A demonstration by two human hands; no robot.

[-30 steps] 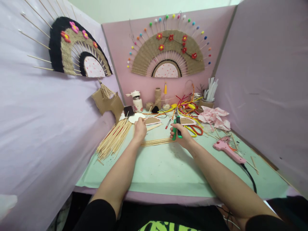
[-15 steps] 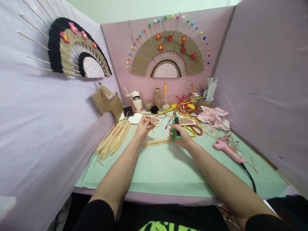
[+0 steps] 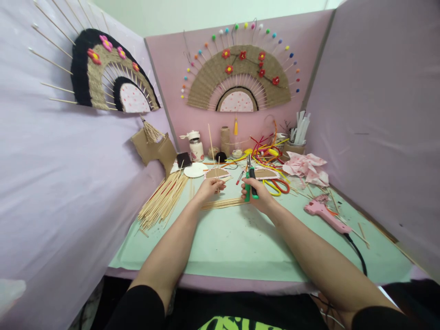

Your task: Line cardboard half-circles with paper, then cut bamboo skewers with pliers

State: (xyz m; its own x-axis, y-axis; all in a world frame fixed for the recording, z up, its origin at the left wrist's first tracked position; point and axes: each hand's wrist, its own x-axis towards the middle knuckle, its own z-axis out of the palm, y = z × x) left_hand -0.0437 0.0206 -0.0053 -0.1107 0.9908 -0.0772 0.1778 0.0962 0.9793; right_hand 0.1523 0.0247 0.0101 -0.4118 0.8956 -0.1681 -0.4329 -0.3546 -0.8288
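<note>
My left hand (image 3: 210, 189) is closed on thin bamboo sticks (image 3: 211, 143), a long one and a shorter one, both standing nearly upright. In my right hand (image 3: 257, 191) is a pair of pruning shears (image 3: 252, 179) with green and black handles, blades pointing away from me. Between and below the hands lies a row of bamboo sticks (image 3: 223, 203) on the table. Just behind the left hand sits a half-round cardboard piece (image 3: 217, 173) with a pale edge. Another such cardboard piece (image 3: 267, 173) lies behind the shears.
A big pile of bamboo sticks (image 3: 163, 199) lies at left. Yellow and red scissors (image 3: 280, 185), a pink glue gun (image 3: 326, 216) and crumpled pink cloth (image 3: 305, 167) are at right. A white bottle (image 3: 196, 149) and twine spool (image 3: 225, 141) stand behind. A decorated fan (image 3: 240, 68) hangs on the back wall.
The sticks in my left hand have swung from slanting to nearly upright, and that hand has moved slightly right and nearer me. My right hand with the shears stays almost still.
</note>
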